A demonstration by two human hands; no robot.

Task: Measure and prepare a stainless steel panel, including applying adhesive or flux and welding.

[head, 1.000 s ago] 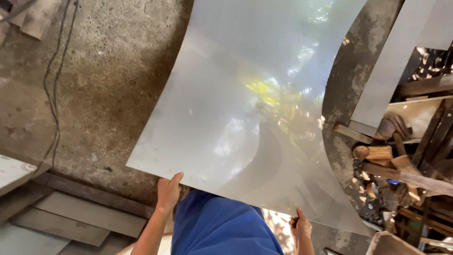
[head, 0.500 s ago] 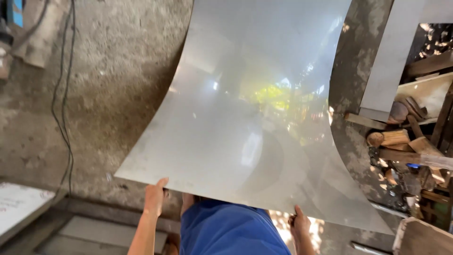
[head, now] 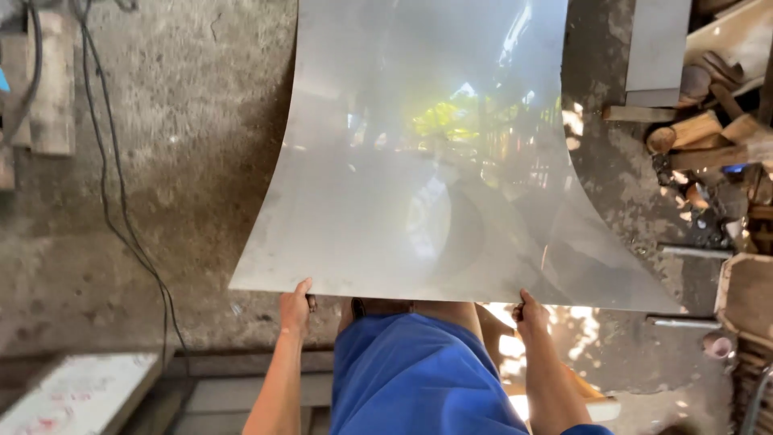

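Note:
A large shiny metal sheet is held out in front of me, bowed so its near edge curves upward, and it mirrors trees and light. My left hand grips the near edge toward the sheet's left corner. My right hand grips the same edge further right. Both thumbs lie on top of the sheet. Blue trousers show below, between my arms.
Rough concrete floor lies under the sheet. A black cable runs down the left side. Wood offcuts and scrap pile up at the right, beside a grey metal strip. A pale board lies at bottom left.
The sheet has swung round to point straight away from me and sits more centred. My hands keep their grip on the near edge, now further apart in view.

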